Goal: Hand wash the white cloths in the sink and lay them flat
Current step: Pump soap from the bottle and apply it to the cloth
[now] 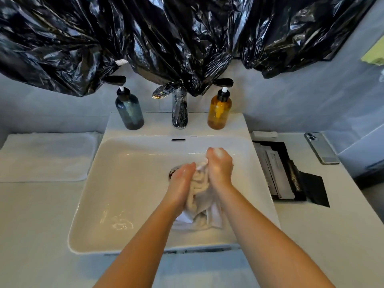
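Note:
A wet, bunched white cloth (200, 196) hangs between both hands over the white sink (124, 183), just in front of the drain (173, 171). My left hand (182, 181) grips its left side. My right hand (219, 167) grips the upper right part, with soap foam on the knuckles. The cloth's lower folds trail toward the sink's near wall. Another white cloth (47, 156) lies spread flat on the counter left of the sink. No water runs from the chrome faucet (179, 109).
A dark blue pump bottle (129, 111) and an amber pump bottle (219, 110) flank the faucet. A black tray of packets (278, 169) and a phone (321, 147) lie on the right counter. Black plastic sheeting (166, 38) hangs above, over the wall.

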Motion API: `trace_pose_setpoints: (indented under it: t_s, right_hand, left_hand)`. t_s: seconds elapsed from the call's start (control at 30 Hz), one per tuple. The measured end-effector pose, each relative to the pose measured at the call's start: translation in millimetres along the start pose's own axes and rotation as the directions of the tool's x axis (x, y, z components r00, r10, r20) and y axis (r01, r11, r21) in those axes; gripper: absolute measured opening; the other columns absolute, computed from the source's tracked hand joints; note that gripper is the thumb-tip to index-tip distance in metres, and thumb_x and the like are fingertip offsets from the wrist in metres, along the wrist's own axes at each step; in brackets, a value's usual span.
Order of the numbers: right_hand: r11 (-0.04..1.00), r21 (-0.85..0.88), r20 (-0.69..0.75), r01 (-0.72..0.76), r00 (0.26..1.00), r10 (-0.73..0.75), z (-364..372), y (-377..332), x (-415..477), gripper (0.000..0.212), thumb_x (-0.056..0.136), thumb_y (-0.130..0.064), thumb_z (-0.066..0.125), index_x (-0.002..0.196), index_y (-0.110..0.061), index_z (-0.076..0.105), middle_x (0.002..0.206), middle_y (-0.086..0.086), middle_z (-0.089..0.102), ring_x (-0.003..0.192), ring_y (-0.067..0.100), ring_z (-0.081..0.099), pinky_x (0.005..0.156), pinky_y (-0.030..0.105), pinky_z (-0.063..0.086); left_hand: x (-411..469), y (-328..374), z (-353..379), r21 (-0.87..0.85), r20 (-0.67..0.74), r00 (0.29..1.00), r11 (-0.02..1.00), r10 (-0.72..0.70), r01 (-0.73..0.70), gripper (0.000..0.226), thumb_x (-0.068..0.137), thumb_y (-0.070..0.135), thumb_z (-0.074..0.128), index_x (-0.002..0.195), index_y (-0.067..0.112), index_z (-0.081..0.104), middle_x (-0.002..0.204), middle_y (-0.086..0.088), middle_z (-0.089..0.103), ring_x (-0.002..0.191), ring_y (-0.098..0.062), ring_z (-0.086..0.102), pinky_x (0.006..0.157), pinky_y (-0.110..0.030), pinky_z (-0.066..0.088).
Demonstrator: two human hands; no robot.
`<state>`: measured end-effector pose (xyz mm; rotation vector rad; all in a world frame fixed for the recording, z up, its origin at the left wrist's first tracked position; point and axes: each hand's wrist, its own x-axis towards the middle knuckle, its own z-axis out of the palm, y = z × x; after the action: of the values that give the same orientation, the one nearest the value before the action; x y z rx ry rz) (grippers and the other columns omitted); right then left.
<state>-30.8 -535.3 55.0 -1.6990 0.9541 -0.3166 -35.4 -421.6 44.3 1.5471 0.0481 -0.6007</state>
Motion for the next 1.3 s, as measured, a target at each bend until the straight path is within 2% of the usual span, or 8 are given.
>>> trace_pose_setpoints:
  t_s: [0.13,0.23,0.33,0.43,0.53,0.73,0.97,1.3]
  right_hand:
    - [0.935,-0.319,0.32,0.153,0.946,-0.046,-49,7,17,0.011,0.092,-0.03,0.059,0.088,-0.019,0.058,0.092,0.0,0.064,0.092,0.022,0.061,0.078,0.037,0.049]
    - [0.908,-0.186,0.71,0.375,0.69,-0.139,-70,8,4,0.049,0.087,-0.03,0.07,0.129,-0.042,0.049,0.131,-0.013,0.055,0.122,0.011,0.053,0.098,0.028,0.045]
    - [0.847,-0.223,0.854,0.482,0.516,-0.069,-61,5,0,0.041,0.08,-0.027,0.071,0.119,-0.034,0.06,0.105,-0.01,0.066,0.099,0.006,0.062,0.081,0.023,0.048]
    - [0.843,-0.235,0.785,0.484,0.606,-0.13,-49,1,2,0.002,0.074,-0.026,0.06,0.074,-0.025,0.059,0.067,-0.013,0.058,0.067,0.005,0.054,0.062,0.024,0.04]
    - [0.916,-0.102,0.705,0.388,0.677,-0.209,-52,0,9,0.01,0.077,-0.021,0.051,0.084,-0.018,0.057,0.08,-0.003,0.061,0.078,0.008,0.054,0.071,0.025,0.04]
    - [0.993,0.112,0.509,0.024,0.857,-0.078,-52,5,6,0.038,0.086,0.001,0.048,0.102,-0.026,0.069,0.112,0.009,0.067,0.106,0.026,0.063,0.089,0.037,0.051]
    - [0.924,0.315,0.346,-0.218,0.933,0.102,17,-7,-38,0.026,0.072,-0.04,0.06,0.053,-0.021,0.058,0.061,0.002,0.056,0.071,0.026,0.056,0.069,0.041,0.046]
    - [0.905,0.341,0.29,-0.255,0.944,0.157,11,-2,-27,0.036,0.093,-0.017,0.059,0.059,-0.019,0.051,0.054,-0.002,0.049,0.063,0.021,0.051,0.064,0.034,0.043]
  left_hand:
    - [-2,10,-29,0.362,0.14,0.987,0.925,0.072,-0.119,0.024,0.092,0.036,0.065,0.107,0.018,0.061,0.104,-0.003,0.066,0.096,-0.017,0.065,0.083,-0.032,0.054]
    - [-4,25,-35,0.421,0.273,0.957,0.883,0.094,-0.207,0.025,0.087,0.035,0.073,0.107,0.027,0.061,0.102,-0.012,0.068,0.093,-0.025,0.067,0.084,-0.037,0.055]
    - [-2,31,-40,0.366,0.317,0.938,0.894,0.141,-0.258,0.037,0.083,0.039,0.076,0.108,0.029,0.051,0.095,-0.015,0.071,0.084,-0.027,0.07,0.079,-0.037,0.056]
    - [2,13,-53,0.445,0.319,0.939,0.855,0.125,-0.265,0.06,0.069,0.058,0.077,0.114,0.032,0.048,0.107,-0.001,0.066,0.094,-0.018,0.066,0.084,-0.035,0.056]
    - [9,-14,-60,0.588,0.367,0.929,0.764,0.042,-0.267,0.063,0.067,0.058,0.079,0.12,0.033,0.054,0.109,0.007,0.067,0.098,-0.012,0.065,0.086,-0.038,0.055]
    - [10,4,-61,-0.284,0.232,0.961,0.956,0.15,-0.08,0.039,0.084,0.028,0.061,0.12,0.013,0.061,0.108,-0.008,0.071,0.097,-0.02,0.066,0.085,-0.03,0.053]
    - [2,7,17,0.113,-0.377,0.878,0.955,0.295,-0.273,0.044,0.101,0.024,0.051,0.059,0.016,0.043,0.059,0.002,0.048,0.055,-0.007,0.043,0.058,-0.028,0.038]
    - [-2,-2,14,0.249,-0.267,0.861,0.894,0.434,-0.373,0.042,0.09,0.013,0.056,0.053,0.024,0.038,0.052,0.009,0.039,0.051,-0.005,0.037,0.053,-0.025,0.034]
